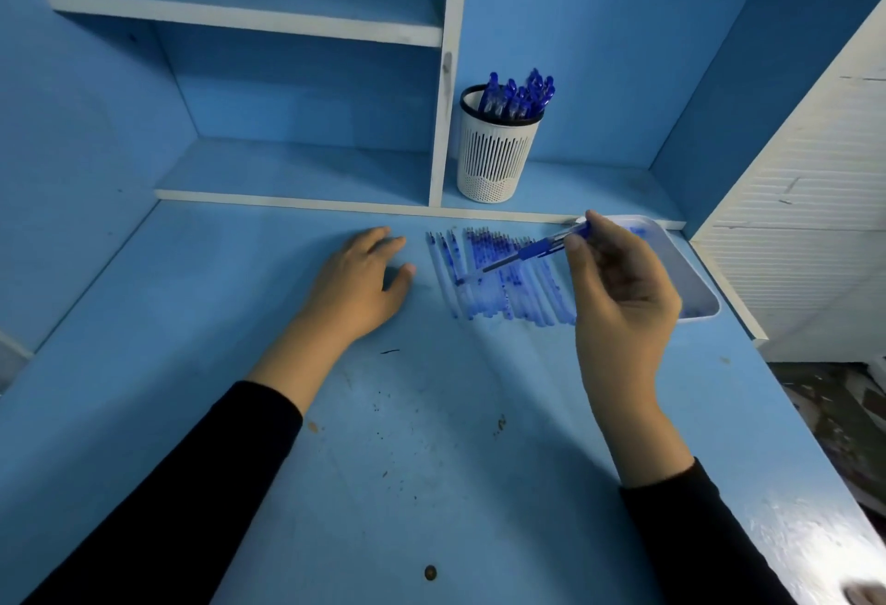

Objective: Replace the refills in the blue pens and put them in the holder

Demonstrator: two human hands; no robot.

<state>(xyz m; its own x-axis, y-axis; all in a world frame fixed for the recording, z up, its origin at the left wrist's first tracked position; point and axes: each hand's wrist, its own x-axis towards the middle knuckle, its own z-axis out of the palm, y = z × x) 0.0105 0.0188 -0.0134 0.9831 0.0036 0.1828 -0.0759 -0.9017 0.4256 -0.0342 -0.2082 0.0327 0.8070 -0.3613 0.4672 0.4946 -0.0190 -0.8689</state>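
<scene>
The right hand (618, 278) pinches 1 blue pen (532, 252) over the row of refills (503, 278); the left hand (359, 278) rests flat, fingers relaxed. Refill swap looks underway; next, the holder (496, 149).

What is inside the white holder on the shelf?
Several blue pens stand in the holder, tops above its black rim. Its slatted wall hides their lower ends, so the exact count is unclear.

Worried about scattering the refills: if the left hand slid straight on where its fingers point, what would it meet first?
Likely the shelf's white front edge, not the refills: the left hand lies flat on the desk, fingers aimed just left of the row. The margin looks slim.
</scene>
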